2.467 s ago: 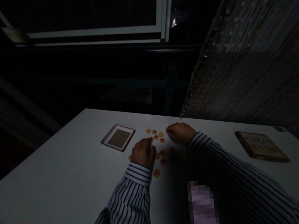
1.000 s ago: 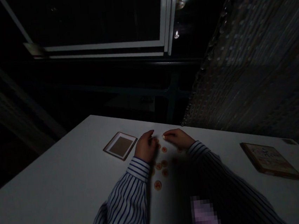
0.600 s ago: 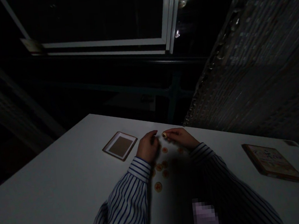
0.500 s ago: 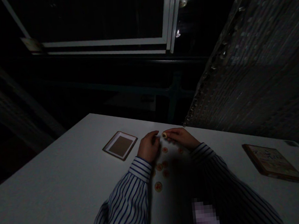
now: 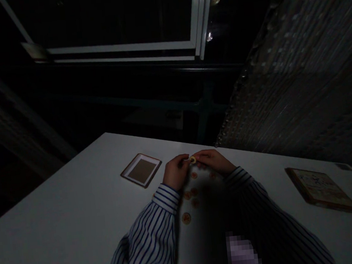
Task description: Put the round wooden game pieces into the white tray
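Note:
A small round xiangqi piece (image 5: 192, 159), pale with a dark mark on its face, is raised on edge between my hands over the far part of the white table (image 5: 73, 200). My right hand (image 5: 214, 160) pinches it from the right. Curled fingertips of my left hand (image 5: 176, 171) meet its left edge. Below the hands lie several more round pieces with reddish marks, among them a disc (image 5: 194, 175) just beneath and a larger-looking disc (image 5: 186, 218) closest to me. Shadow from my right arm darkens some of them.
On the left sits a shallow open box part (image 5: 141, 171) with a brown bottom. A box with a printed picture cover (image 5: 323, 188) lies at the right, with a small dark flat rectangle (image 5: 343, 167) behind it. A beaded curtain (image 5: 284, 96) hangs beyond the right edge.
My hands have come closer together. The piece in my right hand has turned its face more toward me, and my left fingertips now reach it.

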Action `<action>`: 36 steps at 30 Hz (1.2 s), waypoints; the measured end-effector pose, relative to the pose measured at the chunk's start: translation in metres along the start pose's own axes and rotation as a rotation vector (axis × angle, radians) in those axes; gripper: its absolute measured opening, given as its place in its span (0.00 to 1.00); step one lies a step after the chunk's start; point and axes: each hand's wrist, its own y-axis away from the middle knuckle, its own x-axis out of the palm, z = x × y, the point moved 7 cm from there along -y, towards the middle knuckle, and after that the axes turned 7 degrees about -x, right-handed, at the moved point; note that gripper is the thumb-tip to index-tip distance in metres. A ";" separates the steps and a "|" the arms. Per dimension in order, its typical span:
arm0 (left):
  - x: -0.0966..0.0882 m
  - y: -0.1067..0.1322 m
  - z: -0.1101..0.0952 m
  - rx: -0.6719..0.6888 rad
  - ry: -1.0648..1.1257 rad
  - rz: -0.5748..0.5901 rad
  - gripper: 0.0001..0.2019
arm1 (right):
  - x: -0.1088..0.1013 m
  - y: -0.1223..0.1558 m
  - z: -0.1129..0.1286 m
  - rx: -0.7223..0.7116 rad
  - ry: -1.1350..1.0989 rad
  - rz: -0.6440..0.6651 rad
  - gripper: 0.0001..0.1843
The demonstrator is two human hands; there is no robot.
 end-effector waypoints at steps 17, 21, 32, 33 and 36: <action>0.004 -0.002 0.009 -0.249 0.430 0.102 0.16 | 0.001 0.003 0.013 -0.014 -0.018 0.006 0.16; 0.004 0.000 0.007 -0.286 0.477 0.122 0.17 | -0.003 0.003 0.015 -0.007 0.008 -0.016 0.16; 0.000 -0.001 0.005 -0.201 0.449 0.098 0.16 | -0.017 0.011 0.024 -0.030 0.076 -0.082 0.14; 0.000 -0.001 0.003 -0.199 0.464 0.101 0.16 | -0.019 0.013 0.026 -0.030 0.091 -0.091 0.14; 0.001 0.001 -0.004 -0.189 0.475 0.118 0.15 | -0.023 0.019 0.034 -0.043 0.128 -0.107 0.14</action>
